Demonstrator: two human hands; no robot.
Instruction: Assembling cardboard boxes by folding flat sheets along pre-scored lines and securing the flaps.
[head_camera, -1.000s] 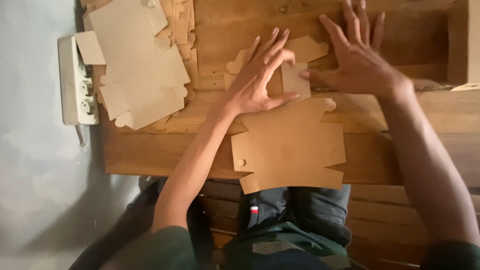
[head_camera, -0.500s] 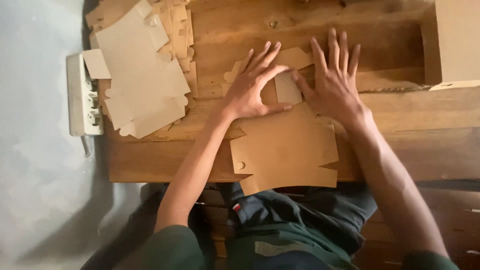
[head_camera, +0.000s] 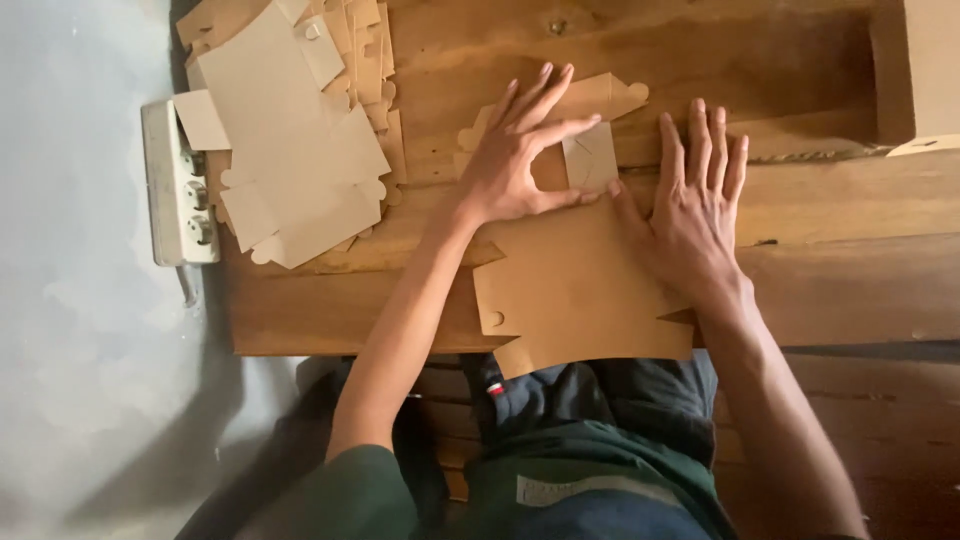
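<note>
Cardboard box (head_camera: 925, 70) cut off top-right

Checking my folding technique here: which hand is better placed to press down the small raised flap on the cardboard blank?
Probably the left hand: its thumb and forefinger already frame the small flap. The right hand lies flat beside it, pinning the cardboard blank.
</note>
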